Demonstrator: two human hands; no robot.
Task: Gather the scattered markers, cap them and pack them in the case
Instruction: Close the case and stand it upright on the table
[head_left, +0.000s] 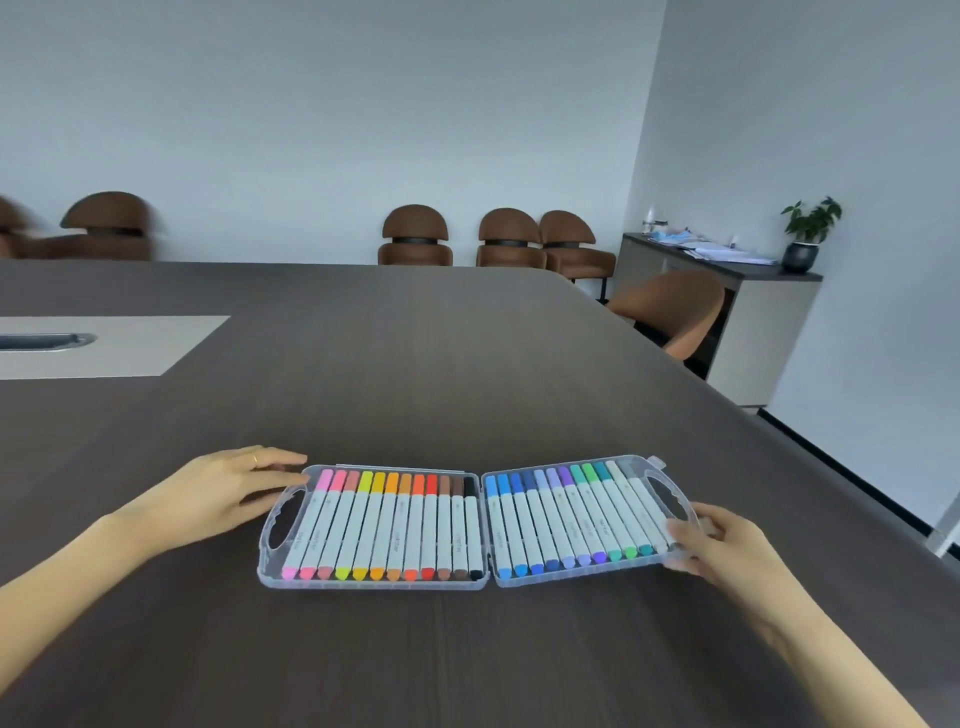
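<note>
Head view, and the clear plastic marker case (375, 583) lies spread wide open, both halves flat on the dark wood-grain desk (467, 364), close to the near edge and about midway along it. The left half carries the warm markers (384, 525), pink through orange and red to brown and black, every one capped and lying side by side. The right half carries the cool markers (571, 519), blues, purples, greens and a pale grey, packed the same way, fanned slightly toward the right.

The left hand (223, 493) lies flat on the desk just beside the case's left handle cutout, fingers straight, fingertips at the far left corner of the case, a ring on one finger; it grasps nothing. The right hand (717, 540) is at the right rim, thumb and fingers curled round the edge by the handle cutout, a firm grip on the case.

Beyond the far edge stand brown chairs (415, 236); a potted plant (808, 234) tops a sideboard (753, 332) at right.
</note>
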